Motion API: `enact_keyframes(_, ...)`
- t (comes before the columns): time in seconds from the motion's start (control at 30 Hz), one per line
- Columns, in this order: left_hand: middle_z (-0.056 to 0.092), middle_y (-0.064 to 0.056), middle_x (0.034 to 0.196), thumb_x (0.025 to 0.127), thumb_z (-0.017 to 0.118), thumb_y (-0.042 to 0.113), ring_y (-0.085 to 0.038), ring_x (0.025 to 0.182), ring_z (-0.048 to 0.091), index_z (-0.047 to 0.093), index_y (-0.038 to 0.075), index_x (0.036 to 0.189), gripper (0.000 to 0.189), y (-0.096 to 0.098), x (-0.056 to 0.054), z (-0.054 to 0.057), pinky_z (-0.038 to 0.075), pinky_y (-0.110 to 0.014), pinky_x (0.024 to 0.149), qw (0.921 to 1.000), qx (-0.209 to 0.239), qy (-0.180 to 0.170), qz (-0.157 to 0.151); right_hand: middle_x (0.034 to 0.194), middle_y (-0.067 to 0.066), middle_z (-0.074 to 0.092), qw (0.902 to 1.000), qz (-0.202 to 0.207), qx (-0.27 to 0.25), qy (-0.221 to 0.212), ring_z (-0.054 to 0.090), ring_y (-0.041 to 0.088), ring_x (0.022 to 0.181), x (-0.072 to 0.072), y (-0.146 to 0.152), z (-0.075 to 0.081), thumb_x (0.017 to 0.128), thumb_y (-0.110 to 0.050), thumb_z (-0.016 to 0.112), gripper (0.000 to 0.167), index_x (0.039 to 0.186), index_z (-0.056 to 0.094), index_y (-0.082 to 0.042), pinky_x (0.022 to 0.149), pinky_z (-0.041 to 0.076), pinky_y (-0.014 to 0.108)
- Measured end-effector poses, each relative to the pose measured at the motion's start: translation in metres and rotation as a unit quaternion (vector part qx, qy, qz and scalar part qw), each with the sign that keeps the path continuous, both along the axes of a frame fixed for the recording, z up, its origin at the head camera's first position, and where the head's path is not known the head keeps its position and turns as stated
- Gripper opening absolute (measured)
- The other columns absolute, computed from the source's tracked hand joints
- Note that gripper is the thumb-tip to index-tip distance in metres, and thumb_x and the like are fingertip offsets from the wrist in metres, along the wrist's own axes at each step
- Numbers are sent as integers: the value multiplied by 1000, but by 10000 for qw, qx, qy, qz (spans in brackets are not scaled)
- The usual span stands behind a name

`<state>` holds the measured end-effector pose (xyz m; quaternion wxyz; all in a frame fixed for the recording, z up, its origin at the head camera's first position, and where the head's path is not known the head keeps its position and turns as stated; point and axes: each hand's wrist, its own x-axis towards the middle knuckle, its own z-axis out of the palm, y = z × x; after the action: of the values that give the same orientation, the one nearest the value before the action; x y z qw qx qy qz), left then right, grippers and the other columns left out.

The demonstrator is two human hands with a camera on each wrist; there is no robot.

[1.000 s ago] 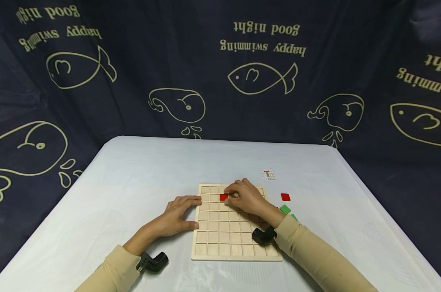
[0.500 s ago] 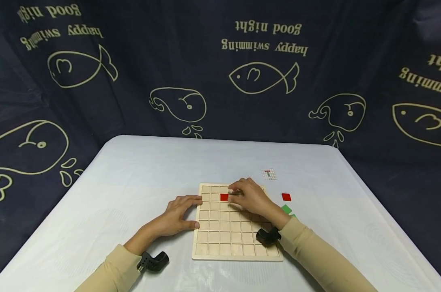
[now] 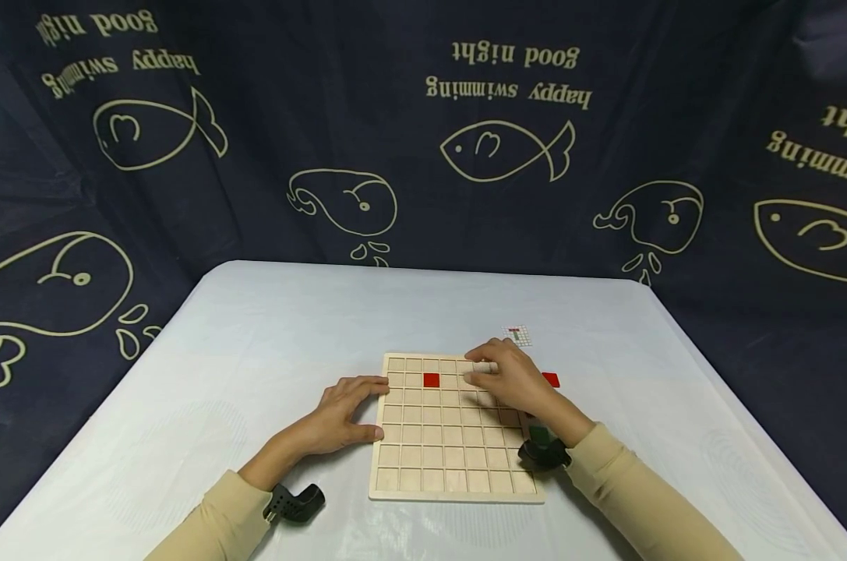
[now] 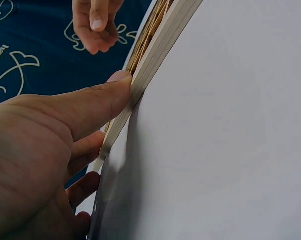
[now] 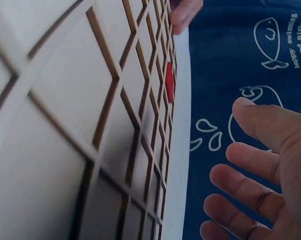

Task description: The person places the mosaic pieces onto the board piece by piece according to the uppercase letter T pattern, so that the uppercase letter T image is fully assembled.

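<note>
The right hand [image 3: 510,378] hovers over the wooden grid board [image 3: 451,460], covering its far right cells and half hiding a loose red tile [image 3: 552,379] on the counter [image 3: 269,351]; its grip is relaxed and holds nothing. One red tile [image 3: 431,379] sits in a cell. The left hand [image 3: 342,413] presses straight fingers against the board's left edge.

Dark blue backdrop cloth [image 3: 423,195], cream lettering printed upside down: "good night" above "happy swimming", repeated at upper left, upper centre and, cut off, at the right edge of the frame.
</note>
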<state>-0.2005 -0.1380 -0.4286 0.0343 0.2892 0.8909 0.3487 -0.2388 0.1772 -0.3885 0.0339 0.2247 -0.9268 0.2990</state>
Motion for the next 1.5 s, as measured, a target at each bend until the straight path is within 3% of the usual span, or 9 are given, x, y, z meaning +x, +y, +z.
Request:
enact_keyframes(0.23, 42, -5, 145, 78, 75, 32, -29, 132, 34, 51, 12, 132, 62, 0, 0, 0, 21, -52, 102, 10000, -7, 13, 12, 111, 6, 63, 9999, -104, -23, 16, 55, 28, 107, 4, 16, 1, 86, -31, 68, 36, 116, 65, -12, 90, 45, 47)
enact_keyframes(0.57, 42, -5, 145, 78, 75, 32, -29, 132, 34, 51, 12, 132, 62, 0, -1, 0, 21, -53, 102, 10000, -5, -11, 21, 113, 4, 63, 9995, -325, 33, 50, 54, 28, 106, 7, 37, 0, 86, -30, 68, 35, 116, 65, -11, 83, 46, 46)
enact_keyframes(1.1, 42, -5, 145, 78, 75, 31, -29, 132, 34, 51, 11, 132, 63, 0, 0, 0, 21, -52, 102, 10000, 28, -49, 26, 107, 10, 64, 9968, -788, -3, 94, 55, 28, 103, 3, 75, -12, 84, -25, 71, 35, 112, 66, -5, 82, 53, 42)
enact_keyframes(1.5, 42, -5, 146, 78, 75, 31, -29, 132, 34, 51, 12, 132, 62, -1, 0, 0, 20, -53, 103, 10000, 24, -72, 34, 105, 11, 65, 9935, -1103, 283, 47, 56, 29, 101, -1, 91, -16, 84, -26, 71, 35, 111, 67, -5, 84, 47, 48)
